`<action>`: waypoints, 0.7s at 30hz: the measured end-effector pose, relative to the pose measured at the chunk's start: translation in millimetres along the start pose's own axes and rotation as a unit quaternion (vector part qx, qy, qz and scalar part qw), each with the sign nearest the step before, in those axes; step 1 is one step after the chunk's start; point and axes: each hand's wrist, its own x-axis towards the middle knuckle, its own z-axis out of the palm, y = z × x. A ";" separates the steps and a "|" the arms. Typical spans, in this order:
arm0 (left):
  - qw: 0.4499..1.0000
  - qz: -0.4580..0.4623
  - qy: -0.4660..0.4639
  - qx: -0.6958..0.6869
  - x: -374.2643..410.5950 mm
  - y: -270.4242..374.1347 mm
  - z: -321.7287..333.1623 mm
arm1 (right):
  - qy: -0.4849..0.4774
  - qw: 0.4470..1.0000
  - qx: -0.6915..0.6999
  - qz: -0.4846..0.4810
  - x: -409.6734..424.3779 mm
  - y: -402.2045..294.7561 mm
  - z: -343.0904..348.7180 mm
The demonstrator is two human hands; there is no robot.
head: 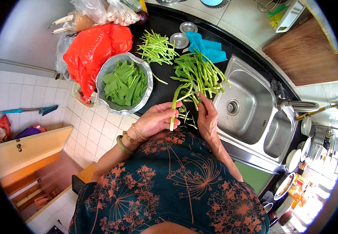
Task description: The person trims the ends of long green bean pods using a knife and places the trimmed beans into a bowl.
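My left hand (pixel 157 119) holds a pale-ended green vegetable stem (pixel 174 112) between thumb and fingers, its cut end towards me. My right hand (pixel 207 117) is closed on what looks like a small knife (pixel 196 89), its blade partly lost among the greens. Just beyond both hands lies a heap of leafy green stalks (pixel 199 68) on the black countertop (pixel 160 87). Thin green peelings (pixel 185 112) are scattered between my hands. A metal basin (pixel 100 83) of torn green leaves (pixel 125 83) stands left of them. Behind it is a pile of trimmed stems (pixel 157 46).
The double steel sink (pixel 245 108) with its faucet (pixel 299 103) borders my right hand. A red plastic bag (pixel 97 52) crowds the basin's left. At the back lie a blue cloth (pixel 207 46) and two round metal sink strainers (pixel 179 40). Bowls (pixel 293 160) stand at far right.
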 end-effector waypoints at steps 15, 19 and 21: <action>0.992 0.057 0.110 0.008 -1.5 5.7 -9.7 | -0.074 0.996 0.032 0.048 -5.8 -7.0 -30.1; 0.990 0.062 0.122 0.016 6.7 7.0 -6.5 | -0.235 0.968 0.080 0.031 -14.0 -36.8 -30.5; 0.993 0.055 0.103 0.007 8.9 5.6 -7.1 | -0.279 0.958 0.065 -0.007 -12.9 -45.0 -28.1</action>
